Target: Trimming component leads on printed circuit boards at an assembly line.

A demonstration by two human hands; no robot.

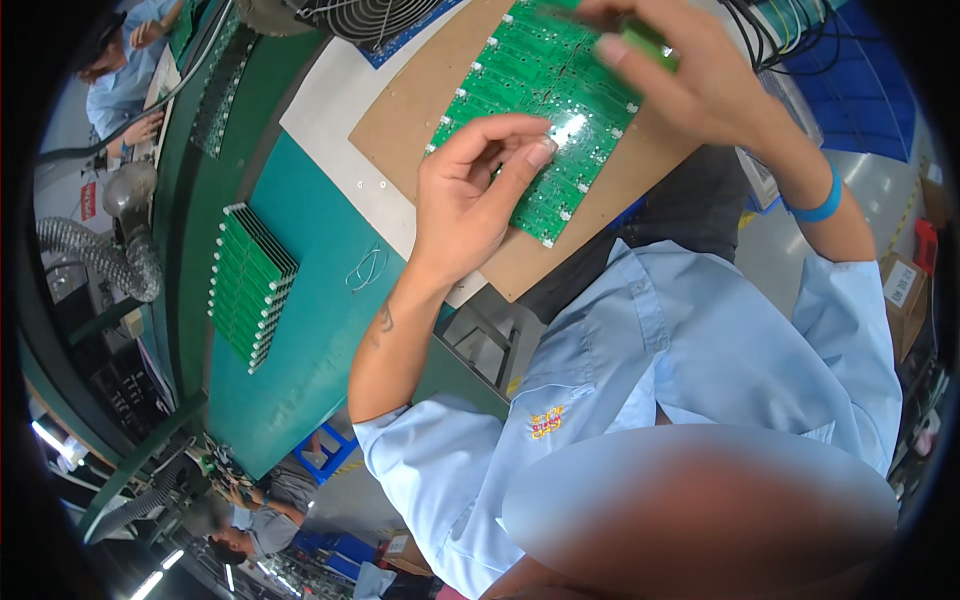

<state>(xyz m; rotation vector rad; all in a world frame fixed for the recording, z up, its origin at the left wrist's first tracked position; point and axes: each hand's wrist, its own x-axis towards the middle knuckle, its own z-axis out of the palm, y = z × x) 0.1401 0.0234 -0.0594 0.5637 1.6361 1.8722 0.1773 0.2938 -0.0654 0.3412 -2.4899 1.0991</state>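
A large green circuit board panel (pixel 530 85), dotted with small white parts, lies on a brown board (pixel 395 130). My left hand (pixel 470 195) hangs over the panel's near side, thumb and forefinger closed in a pinch. Whatever sits at those fingertips is too small to make out. Above the far right part of the panel, my right hand (pixel 695 75) is smeared by motion. Its fingers close round a green object (pixel 648 45), whose kind the blur hides. A blue band (pixel 818 195) circles my right wrist.
A stack of green circuit boards (pixel 250 290) stands on the teal mat (pixel 320 215) at left, near a thin looped wire (pixel 367 268). A fan (pixel 375 18) is at the far edge. Past a ribbed hose (pixel 90 250), a person (pixel 120 85) works at far left.
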